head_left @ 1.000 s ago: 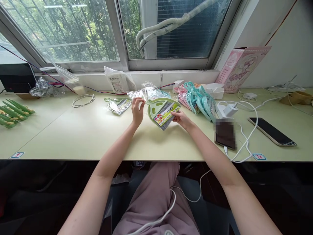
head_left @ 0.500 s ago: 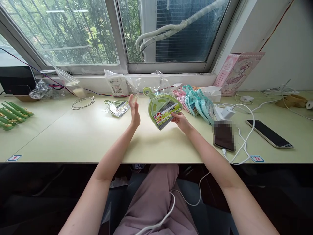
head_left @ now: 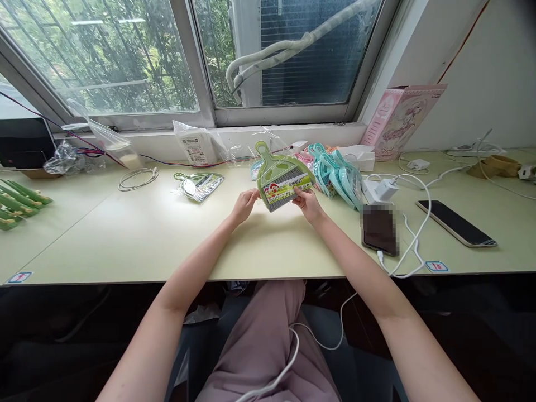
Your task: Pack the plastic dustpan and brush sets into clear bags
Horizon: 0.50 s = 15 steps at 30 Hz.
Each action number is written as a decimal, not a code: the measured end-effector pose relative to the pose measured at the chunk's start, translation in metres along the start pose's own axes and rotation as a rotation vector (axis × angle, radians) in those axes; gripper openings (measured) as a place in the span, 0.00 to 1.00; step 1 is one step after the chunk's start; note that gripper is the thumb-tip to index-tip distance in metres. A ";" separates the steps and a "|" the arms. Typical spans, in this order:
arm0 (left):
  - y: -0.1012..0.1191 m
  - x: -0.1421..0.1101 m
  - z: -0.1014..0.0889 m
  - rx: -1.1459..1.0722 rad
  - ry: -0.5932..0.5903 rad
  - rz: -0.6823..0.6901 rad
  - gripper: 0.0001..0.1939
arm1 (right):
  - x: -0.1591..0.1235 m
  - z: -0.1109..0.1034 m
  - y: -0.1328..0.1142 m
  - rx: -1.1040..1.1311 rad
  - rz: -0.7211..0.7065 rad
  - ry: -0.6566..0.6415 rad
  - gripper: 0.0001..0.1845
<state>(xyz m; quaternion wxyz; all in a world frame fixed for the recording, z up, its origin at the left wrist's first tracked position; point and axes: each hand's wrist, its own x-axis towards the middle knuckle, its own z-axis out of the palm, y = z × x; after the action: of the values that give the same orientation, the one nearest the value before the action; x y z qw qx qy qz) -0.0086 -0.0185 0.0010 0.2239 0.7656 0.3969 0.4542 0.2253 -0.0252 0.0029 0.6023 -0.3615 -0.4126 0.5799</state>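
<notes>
A green mini dustpan and brush set (head_left: pixel 281 177) with grey bristles and a printed label is raised above the desk, its handle pointing away and up. Fingers of my right hand (head_left: pixel 309 204) are closed on its lower right edge. My left hand (head_left: pixel 245 205) pinches the left edge, thumb and fingertips together. Clear plastic film shows around the handle. Another green packaged set (head_left: pixel 200 184) lies flat on the desk, left of my hands.
Beyond my right hand lie turquoise brush sets (head_left: pixel 337 173). A phone (head_left: pixel 380 230), charger cables and a second phone (head_left: pixel 456 223) are to the right. Green bundles (head_left: pixel 20 202) sit far left. A pink box (head_left: pixel 404 120) stands by the window.
My left hand has moved from beside the set, fingers raised, to its left edge and closed there. The set has turned slightly more level in my right hand.
</notes>
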 end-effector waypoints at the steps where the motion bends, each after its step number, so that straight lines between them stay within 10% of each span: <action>1: 0.000 -0.001 0.000 0.047 -0.032 0.026 0.36 | 0.000 0.000 -0.001 -0.003 -0.009 0.004 0.21; 9: -0.009 -0.003 -0.028 0.487 -0.182 0.313 0.37 | -0.003 0.001 -0.005 0.049 -0.062 -0.047 0.21; 15: -0.019 0.007 -0.042 0.281 0.068 0.047 0.38 | -0.006 0.002 -0.008 -0.016 -0.018 -0.172 0.21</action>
<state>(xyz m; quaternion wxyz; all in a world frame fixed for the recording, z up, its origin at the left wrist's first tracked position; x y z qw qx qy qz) -0.0515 -0.0024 0.0117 0.0902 0.7828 0.4457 0.4248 0.2264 -0.0322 0.0106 0.5669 -0.3113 -0.4706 0.6002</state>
